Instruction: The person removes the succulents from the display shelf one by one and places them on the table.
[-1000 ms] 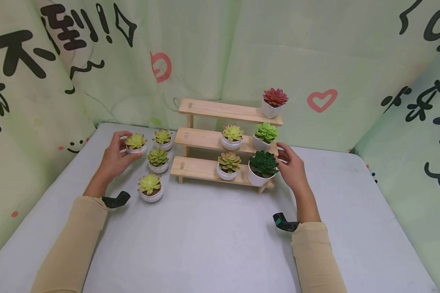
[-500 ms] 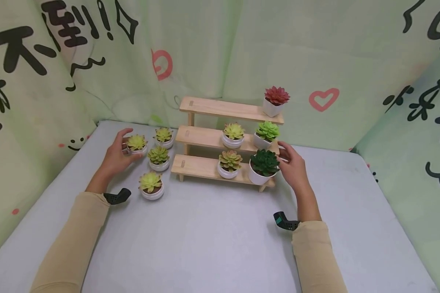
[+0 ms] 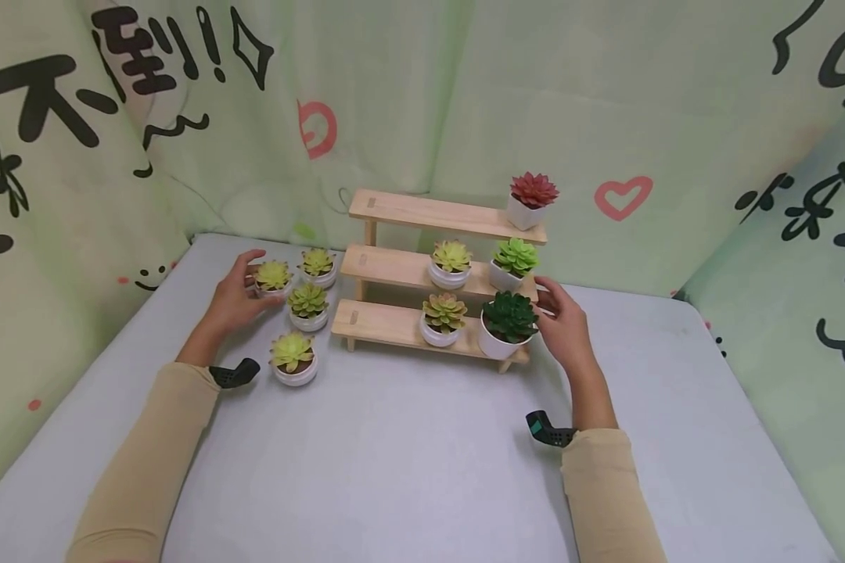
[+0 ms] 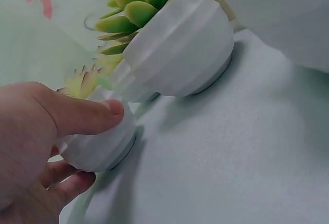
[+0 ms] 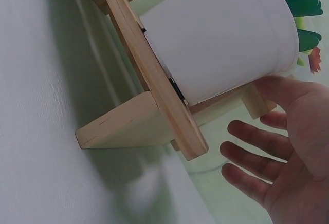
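My left hand [image 3: 235, 297] grips a small potted succulent [image 3: 273, 277] in a white ribbed pot, at the table's left. In the left wrist view the thumb lies across the near side of that pot [image 4: 97, 149], and fingers show below it. Close by stand more yellow-green succulents: one behind [image 3: 318, 266], one to the right [image 3: 308, 305] and one in front [image 3: 293, 358]. My right hand [image 3: 562, 319] is beside the right end of the wooden three-step shelf [image 3: 380, 322], by the dark green succulent [image 3: 509, 322]. Its fingers are loosely spread; whether the thumb touches the pot [image 5: 221, 39] I cannot tell.
A red succulent [image 3: 531, 199] stands on the top step's right end. The middle step bears a bright green succulent [image 3: 514, 262] and a yellow-green one [image 3: 451, 262]; a reddish-green one [image 3: 442, 319] is on the lowest. Printed curtains [image 3: 380, 94] hang behind the white table [image 3: 394, 469].
My left hand has moved a little to the right with its potted succulent, closer to the neighbouring pots. The right hand stays by the shelf, and the head view has shifted slightly.
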{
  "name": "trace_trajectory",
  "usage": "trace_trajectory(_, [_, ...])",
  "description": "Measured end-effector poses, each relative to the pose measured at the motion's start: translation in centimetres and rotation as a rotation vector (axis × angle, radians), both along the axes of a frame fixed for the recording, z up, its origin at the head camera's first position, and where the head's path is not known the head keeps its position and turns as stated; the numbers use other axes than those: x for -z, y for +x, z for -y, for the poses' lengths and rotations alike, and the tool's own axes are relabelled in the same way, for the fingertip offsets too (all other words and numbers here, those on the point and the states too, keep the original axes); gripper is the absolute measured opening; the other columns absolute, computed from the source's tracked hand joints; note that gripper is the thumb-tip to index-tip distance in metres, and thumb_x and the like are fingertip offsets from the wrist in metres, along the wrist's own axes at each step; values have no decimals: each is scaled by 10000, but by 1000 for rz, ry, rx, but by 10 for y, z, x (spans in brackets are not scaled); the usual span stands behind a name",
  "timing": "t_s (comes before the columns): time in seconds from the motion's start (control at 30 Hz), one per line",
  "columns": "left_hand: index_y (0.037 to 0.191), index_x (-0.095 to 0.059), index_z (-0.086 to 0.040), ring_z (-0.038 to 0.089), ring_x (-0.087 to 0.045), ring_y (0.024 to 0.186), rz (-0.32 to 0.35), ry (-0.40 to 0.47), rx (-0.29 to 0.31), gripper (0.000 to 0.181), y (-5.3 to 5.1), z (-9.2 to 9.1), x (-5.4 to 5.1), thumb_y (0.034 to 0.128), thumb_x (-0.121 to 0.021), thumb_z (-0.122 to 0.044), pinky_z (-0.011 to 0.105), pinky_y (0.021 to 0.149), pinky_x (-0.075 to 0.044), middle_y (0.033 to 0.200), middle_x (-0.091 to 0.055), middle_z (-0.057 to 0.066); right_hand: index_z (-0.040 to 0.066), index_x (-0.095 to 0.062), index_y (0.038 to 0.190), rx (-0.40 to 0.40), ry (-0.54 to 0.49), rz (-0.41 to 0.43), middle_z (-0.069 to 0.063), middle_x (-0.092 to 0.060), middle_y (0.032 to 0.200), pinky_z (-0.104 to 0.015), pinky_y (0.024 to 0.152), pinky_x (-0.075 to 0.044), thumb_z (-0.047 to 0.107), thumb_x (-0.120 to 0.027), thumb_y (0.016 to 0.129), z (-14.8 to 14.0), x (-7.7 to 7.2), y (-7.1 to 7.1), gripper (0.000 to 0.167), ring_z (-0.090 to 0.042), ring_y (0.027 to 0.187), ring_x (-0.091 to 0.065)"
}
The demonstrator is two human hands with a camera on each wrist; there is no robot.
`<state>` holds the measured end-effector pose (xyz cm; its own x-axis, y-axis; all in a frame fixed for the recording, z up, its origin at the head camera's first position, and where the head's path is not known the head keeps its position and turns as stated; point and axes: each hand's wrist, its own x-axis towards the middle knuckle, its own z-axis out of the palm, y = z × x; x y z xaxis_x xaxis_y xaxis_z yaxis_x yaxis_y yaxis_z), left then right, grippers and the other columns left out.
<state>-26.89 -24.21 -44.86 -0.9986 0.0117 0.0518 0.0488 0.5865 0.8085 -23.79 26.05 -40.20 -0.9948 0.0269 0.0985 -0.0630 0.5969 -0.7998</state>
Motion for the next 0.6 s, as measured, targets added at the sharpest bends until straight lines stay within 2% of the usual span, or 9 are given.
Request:
trace_trajectory(0.3, [1519, -188, -168, 458, -397, 1324, 23, 1, 7, 880, 1, -4, -3, 841, -749, -155, 581, 1069, -385, 1454, -366, 281, 140, -366, 1485, 3, 10, -14, -214, -533, 1390, -504, 1062, -442, 164, -524, 993, -1, 1, 0, 518, -370, 1279, -523])
trace_trajectory(0.43, [1529, -153, -150, 468, -365, 1351, 41, -2, 26, 882, 1, -3, -4, 858, -724, -128, 587, 1094, -360, 1481, -338, 288, 136, -371, 1482, 1, 8, -16, -214, -535, 1388, -498, 1069, -438, 156, -522, 992, -1, 0, 0, 513, -369, 1279, -524])
trace_trajectory(0.6, [1539, -134, -143, 438, -317, 1392, 62, -13, 58, 911, 3, 0, -9, 858, -738, -180, 559, 1135, -322, 1516, -309, 266, 135, -374, 1481, 7, 17, -7, -205, -531, 1398, -482, 1083, -429, 150, -515, 992, 0, 1, 0, 509, -360, 1277, -527])
